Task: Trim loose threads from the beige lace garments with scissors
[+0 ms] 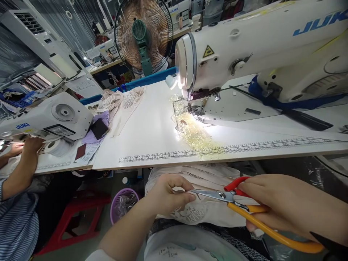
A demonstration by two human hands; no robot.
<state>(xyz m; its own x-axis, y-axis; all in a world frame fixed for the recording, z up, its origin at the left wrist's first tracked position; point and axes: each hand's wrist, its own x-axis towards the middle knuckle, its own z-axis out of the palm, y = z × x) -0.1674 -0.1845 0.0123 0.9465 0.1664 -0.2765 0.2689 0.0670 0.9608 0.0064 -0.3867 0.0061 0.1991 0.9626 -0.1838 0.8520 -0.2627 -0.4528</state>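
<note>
Cream fabric pieces [217,214] with lace cut-outs lie in a stack across my lap, below the table's front edge. My left hand [171,194] pinches a bit of this fabric between thumb and fingers. In my right hand [274,199] are scissors [217,195] with one red and one orange handle. Their blade tips point left and reach the fabric at my left fingertips. Whether the blades are fully closed is hard to make out.
Ahead stands a white sewing machine [217,61], its lamp lit over yellowish clear film [202,141]. More cream fabric [127,105] lies at the table's left. A co-worker's arm [28,159] is at another machine [54,116]. A purple bin [114,206] and red stool [73,221] stand below.
</note>
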